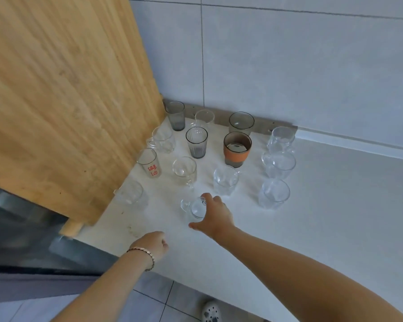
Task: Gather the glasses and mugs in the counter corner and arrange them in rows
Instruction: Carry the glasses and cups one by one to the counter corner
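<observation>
Several glasses and mugs stand in rough rows in the corner of the white counter (323, 205). Among them are a smoky grey tumbler (176, 115), a ribbed grey glass (196, 142), an orange-sleeved glass (237, 149), a glass with red lettering (149, 162) and a blurred clear mug (132, 194). My right hand (215, 213) grips a clear handled mug (193, 209) from its right side at the front of the group. My left hand (155, 246) hovers near the counter's front edge, fingers curled, holding nothing.
A large wooden board (63, 101) leans on the left, close beside the leftmost glasses. Grey tiled wall (289, 66) rises behind the back row. The counter stretches bare to the right. A dark appliance top (21, 228) lies lower left; floor tiles and a white shoe (211, 312) show below.
</observation>
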